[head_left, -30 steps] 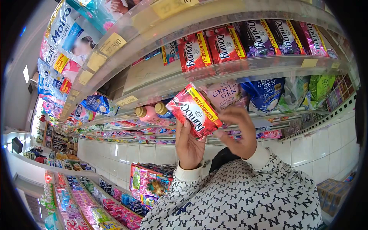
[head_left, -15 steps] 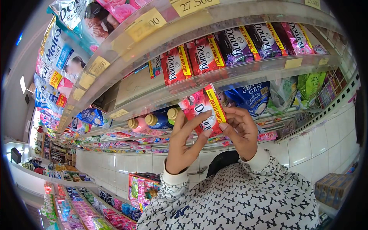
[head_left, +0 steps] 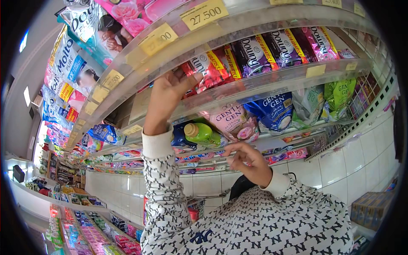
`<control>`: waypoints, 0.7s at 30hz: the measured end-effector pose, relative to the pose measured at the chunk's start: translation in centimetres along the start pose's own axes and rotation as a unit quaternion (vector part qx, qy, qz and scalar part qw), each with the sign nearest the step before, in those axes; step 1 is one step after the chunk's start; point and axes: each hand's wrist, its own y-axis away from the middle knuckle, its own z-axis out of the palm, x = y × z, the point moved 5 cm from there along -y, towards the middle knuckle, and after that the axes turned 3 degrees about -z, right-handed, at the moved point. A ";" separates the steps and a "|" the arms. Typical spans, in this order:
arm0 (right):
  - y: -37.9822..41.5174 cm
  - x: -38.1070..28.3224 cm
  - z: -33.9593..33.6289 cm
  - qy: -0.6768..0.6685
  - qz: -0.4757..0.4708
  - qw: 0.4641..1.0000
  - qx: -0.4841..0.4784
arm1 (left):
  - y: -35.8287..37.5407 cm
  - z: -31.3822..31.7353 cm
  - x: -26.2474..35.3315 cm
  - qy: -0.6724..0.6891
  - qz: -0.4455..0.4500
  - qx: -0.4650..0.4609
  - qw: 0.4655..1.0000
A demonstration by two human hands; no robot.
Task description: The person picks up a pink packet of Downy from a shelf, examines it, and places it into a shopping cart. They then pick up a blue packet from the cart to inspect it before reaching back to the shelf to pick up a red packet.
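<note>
My left hand (head_left: 171, 95) reaches up to the middle shelf, thumb and fingers closed on a red Downy sachet pack (head_left: 208, 70) with a yellow strip. The pack is tilted, in front of another red Downy pack (head_left: 230, 63). Purple Downy packs (head_left: 253, 54) stand to the right. Lower down, my right hand (head_left: 250, 165) hangs with loosely curled, parted fingers and holds nothing. It is nearest to a pink Gentle Gen pouch (head_left: 231, 121) and a green bottle (head_left: 204, 134) with a beige cap.
A clear shelf lip (head_left: 255, 83) runs across below the Downy packs. Blue Gentle Gen pouches (head_left: 272, 112) stand on the lower shelf. Yellow price tags (head_left: 204, 15) line the upper edge, and Molto bags (head_left: 70, 59) fill the left side. Cartons (head_left: 372, 208) sit at lower right.
The red Downy pack has gone from between both hands up to the middle shelf in my left hand. My right hand has let go and dropped lower.
</note>
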 end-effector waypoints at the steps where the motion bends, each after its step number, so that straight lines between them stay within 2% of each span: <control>1: 0.3 0.4 0.2 0.016 0.017 1.000 -0.021 | -0.7 0.2 0.1 -0.012 -0.009 -0.020 1.000; 6: 0.4 0.2 0.5 0.036 0.001 0.998 -0.042 | -2.9 1.3 -0.7 -0.072 -0.021 -0.103 0.992; 9: 0.3 0.3 -0.3 0.043 0.004 0.998 -0.036 | -3.2 1.3 -2.2 -0.111 -0.004 -0.115 0.987; 12: 0.2 0.5 -0.8 0.026 0.014 0.999 -0.022 | -2.9 1.3 -1.3 -0.316 0.070 -0.095 0.941; 15: 0.2 0.8 -0.8 0.020 0.019 0.999 -0.017 | -2.4 1.5 -0.9 -0.290 0.065 -0.084 0.951; 21: 0.1 1.1 -0.3 0.024 0.018 0.999 -0.033 | -2.3 2.6 0.8 -0.370 0.091 -0.164 0.910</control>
